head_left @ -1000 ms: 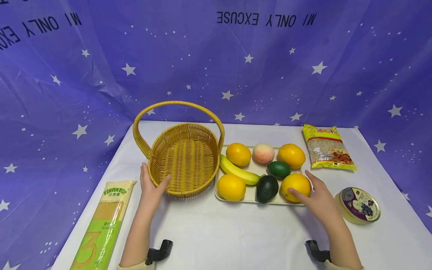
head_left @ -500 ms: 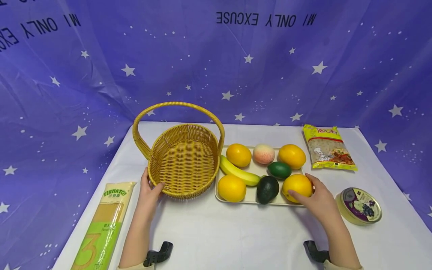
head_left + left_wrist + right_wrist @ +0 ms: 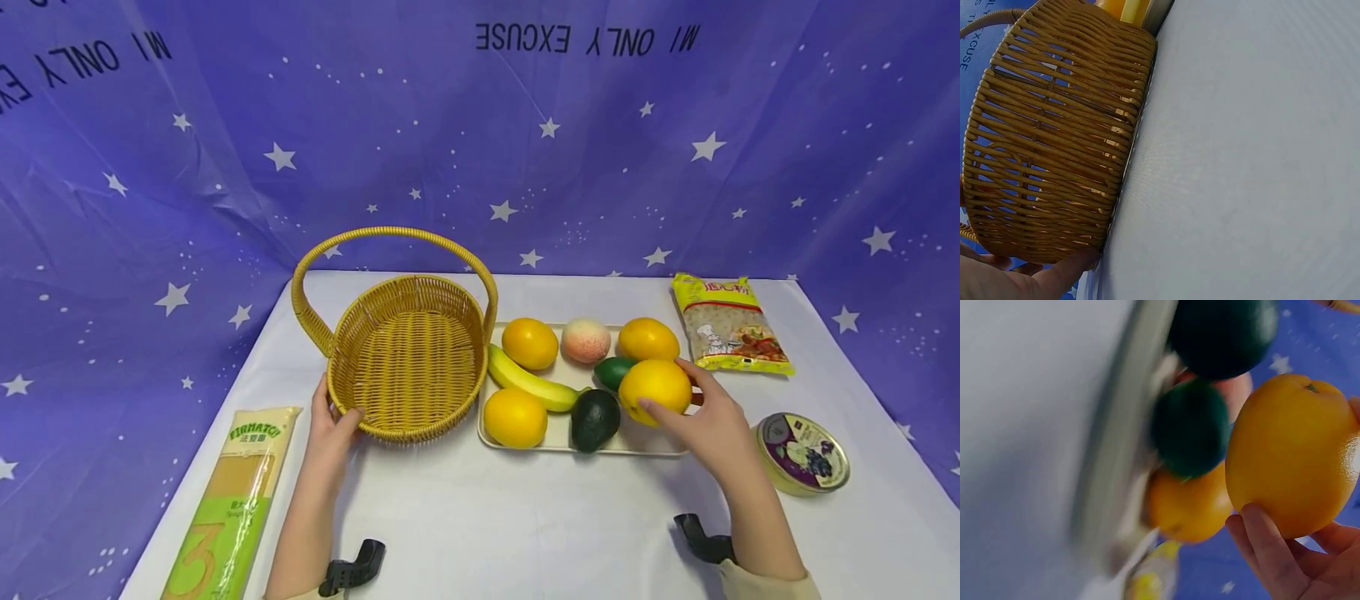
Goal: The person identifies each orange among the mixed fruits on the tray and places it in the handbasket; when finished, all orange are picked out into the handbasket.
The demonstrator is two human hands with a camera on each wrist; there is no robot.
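Round yellow-orange citrus fruit, clasped in right hand, right of woven wicker basket; left hand grips basket's rim.

table, white cloth | basket | tray | spaghetti pack | noodle bag | tin

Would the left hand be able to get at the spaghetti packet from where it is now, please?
Probably yes. The left hand holds the basket rim, and the spaghetti packet lies flat just to its left on the table with nothing between them. It would have to release the basket first.
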